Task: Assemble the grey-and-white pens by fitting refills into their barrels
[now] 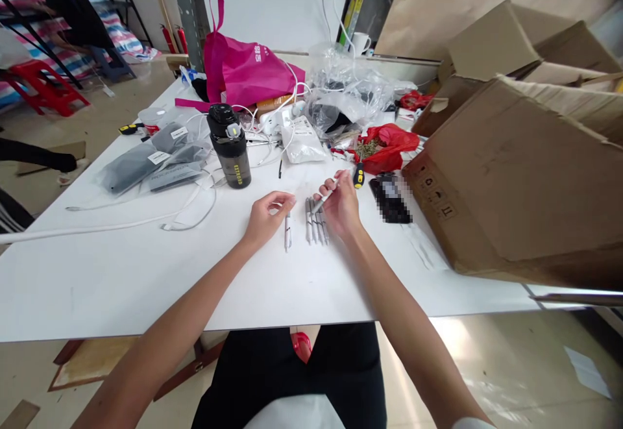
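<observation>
- Head camera looks down on my two bare forearms reaching over a white table [121, 286].
- My right hand [341, 205] is clamped on a white pen [325, 196], which is pinched between thumb and fingers and tilted up off the table.
- My left hand [267, 218] stands apart from the right, its fingers loosely curled just beside a lone white pen [288, 232] lying on the table. I cannot tell whether they touch it.
- A row of white pens [314, 221] lies side by side between the lone pen and my right hand, almost under that hand.
- Just beyond my right hand lie a yellow-and-black screwdriver [359, 175], a pixelated black object [389, 198] and a red plastic bag [384, 148].
- Further left on the table stand a black water bottle [230, 147] and grey packets in clear bags [146, 159], with a white cable [121, 224] running nearby.
- Behind them are a white power strip [277, 121] and a magenta drawstring bag [243, 69].
- A large cardboard box [506, 176] sits at the right of the table.
- Past the table, a seated person [73, 7] is at the top left, near a red stool [43, 85].
</observation>
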Demonstrator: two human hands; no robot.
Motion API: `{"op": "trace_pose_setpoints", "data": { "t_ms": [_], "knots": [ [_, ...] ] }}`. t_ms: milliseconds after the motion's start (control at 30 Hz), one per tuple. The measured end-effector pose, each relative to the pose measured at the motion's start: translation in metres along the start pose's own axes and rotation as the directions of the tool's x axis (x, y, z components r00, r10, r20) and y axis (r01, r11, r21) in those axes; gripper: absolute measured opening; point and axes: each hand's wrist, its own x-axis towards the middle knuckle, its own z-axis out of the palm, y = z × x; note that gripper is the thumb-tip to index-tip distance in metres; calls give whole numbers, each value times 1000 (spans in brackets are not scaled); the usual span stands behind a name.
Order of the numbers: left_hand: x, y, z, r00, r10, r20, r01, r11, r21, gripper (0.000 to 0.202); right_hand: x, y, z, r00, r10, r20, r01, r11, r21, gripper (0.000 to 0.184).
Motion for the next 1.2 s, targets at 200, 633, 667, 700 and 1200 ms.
{"op": "trace_pose_setpoints", "data": {
  "t_ms": [200, 633, 667, 700, 1200],
  "knots": [
    [6, -14, -7, 998, 51, -27, -43, 970, 241, 18, 14, -17, -43, 999, 54, 6, -54, 989, 140, 57],
    [-1, -21, -2, 972, 150, 180, -225, 812, 538, 15, 13, -28, -50, 983, 163, -89, -89, 833, 546, 44],
    [-1, -22, -2, 974, 128, 189, -215, 796, 566, 19, 13, -28, -50, 985, 154, -80, -87, 838, 539, 46],
    [-1, -23, -3, 974, 109, 197, -208, 774, 598, 23, 14, -28, -49, 986, 149, -74, -88, 846, 527, 48],
    [-1, -7, -9, 964, -8, 266, -208, 602, 771, 35, -35, -13, -68, 988, -152, 25, 122, 670, -732, 51]
  ]
}}
